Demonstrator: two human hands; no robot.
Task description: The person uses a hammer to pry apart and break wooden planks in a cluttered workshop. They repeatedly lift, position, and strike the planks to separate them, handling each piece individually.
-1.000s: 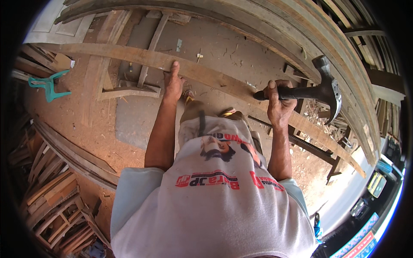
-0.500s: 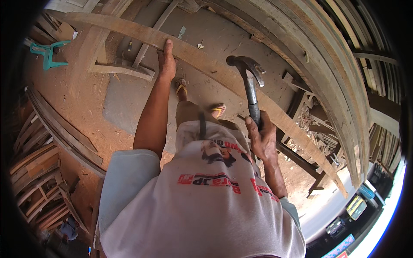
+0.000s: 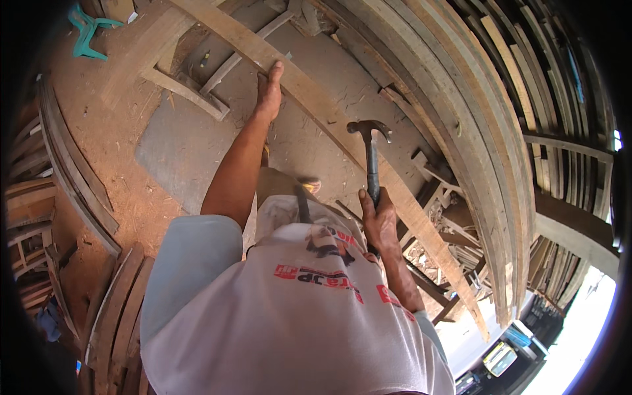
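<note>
A long, narrow wooden plank (image 3: 306, 92) runs slantwise from the upper left to the lower right in front of me. My left hand (image 3: 268, 93) is closed on its near edge, the thumb lying on the top face. In my right hand (image 3: 382, 222) is a claw hammer (image 3: 372, 161), gripped by its dark handle, with the metal head up and close over the plank's surface. A small dark spot, too small to make out, shows on the plank left of the hammer head.
Long curved timbers (image 3: 454, 99) are stacked on the right, with more boards behind. Curved pieces (image 3: 72, 158) lie at the left, above short planks (image 3: 118, 309). A wooden frame (image 3: 191, 99) and a green plastic stool (image 3: 89, 33) stand at the upper left. Shavings litter the floor.
My view has shifted and turned, so the plank appears steeper. The hammer is more upright, its head lower and nearer the plank. Both hands keep their holds.
</note>
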